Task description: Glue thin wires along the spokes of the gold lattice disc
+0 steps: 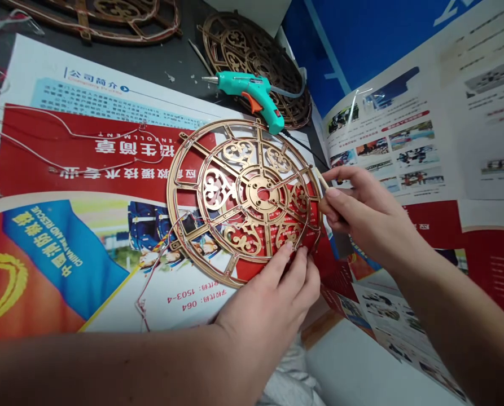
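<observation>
A round gold-brown openwork panel (pixel 254 193), with spokes and scroll ornaments, lies on the printed sheets. Thin wires run along its rings and trail off to the left. My left hand (pixel 272 299) grips its near edge, fingertips over the rim; the thumb is hidden. At the panel's right edge, my right hand (pixel 357 206) pinches a short pale wooden stick (pixel 321 178). The stick's tip is at the outer rim; whether it touches cannot be made out. Just beyond the panel rests a teal glue gun (pixel 252 90) with an orange trigger, its nozzle pointing left.
Another openwork panel (pixel 235 42) lies behind the glue gun, and part of a further one (pixel 128 22) shows at the top left. Loose wires (pixel 35 146) cross the printed poster (pixel 44 186). At right, a folded printed sheet (pixel 387 96) rises beside a blue surface (pixel 345 34).
</observation>
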Action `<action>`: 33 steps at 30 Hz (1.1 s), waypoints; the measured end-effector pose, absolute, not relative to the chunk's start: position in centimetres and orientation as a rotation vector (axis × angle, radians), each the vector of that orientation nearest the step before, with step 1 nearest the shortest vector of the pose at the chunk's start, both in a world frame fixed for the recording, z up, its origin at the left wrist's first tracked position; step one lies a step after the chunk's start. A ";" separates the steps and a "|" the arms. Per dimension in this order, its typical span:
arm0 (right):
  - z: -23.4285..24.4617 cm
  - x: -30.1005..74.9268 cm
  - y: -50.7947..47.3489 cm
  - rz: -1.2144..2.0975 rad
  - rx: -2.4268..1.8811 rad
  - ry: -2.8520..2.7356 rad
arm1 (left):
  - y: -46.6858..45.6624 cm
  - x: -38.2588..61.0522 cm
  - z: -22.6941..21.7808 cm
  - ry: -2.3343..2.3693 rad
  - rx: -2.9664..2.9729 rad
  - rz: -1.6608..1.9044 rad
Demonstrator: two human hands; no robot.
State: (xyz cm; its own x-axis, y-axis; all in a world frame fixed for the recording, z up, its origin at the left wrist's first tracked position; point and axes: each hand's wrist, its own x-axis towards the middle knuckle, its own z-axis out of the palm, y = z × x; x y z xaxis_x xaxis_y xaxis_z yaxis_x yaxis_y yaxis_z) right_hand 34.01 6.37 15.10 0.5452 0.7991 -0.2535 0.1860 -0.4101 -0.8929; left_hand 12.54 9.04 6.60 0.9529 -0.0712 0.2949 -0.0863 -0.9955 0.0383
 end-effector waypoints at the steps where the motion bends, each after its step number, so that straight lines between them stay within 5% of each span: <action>1: 15.1 34.2 6.2 0.816 -1.874 -0.821 | 9.0 12.5 6.7 -0.128 3.055 0.459; 9: 15.4 35.4 5.9 0.894 -1.340 -0.990 | 10.0 12.8 6.9 -0.155 3.097 0.538; 19: 14.1 34.0 11.7 0.742 -1.513 -1.292 | 11.1 13.7 5.3 -0.133 3.138 0.923; 33: 13.0 33.2 13.4 1.350 -1.477 -1.050 | 11.5 13.6 5.3 -0.196 3.190 0.862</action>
State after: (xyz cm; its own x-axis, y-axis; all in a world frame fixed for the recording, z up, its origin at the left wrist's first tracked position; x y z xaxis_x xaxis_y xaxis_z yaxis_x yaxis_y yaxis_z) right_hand 33.15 13.41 13.02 0.0628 0.9579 -0.2802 0.0358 -0.2827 -0.9585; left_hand 13.56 11.51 5.28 0.8585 -0.1568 0.4882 -0.0694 -0.9789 -0.1924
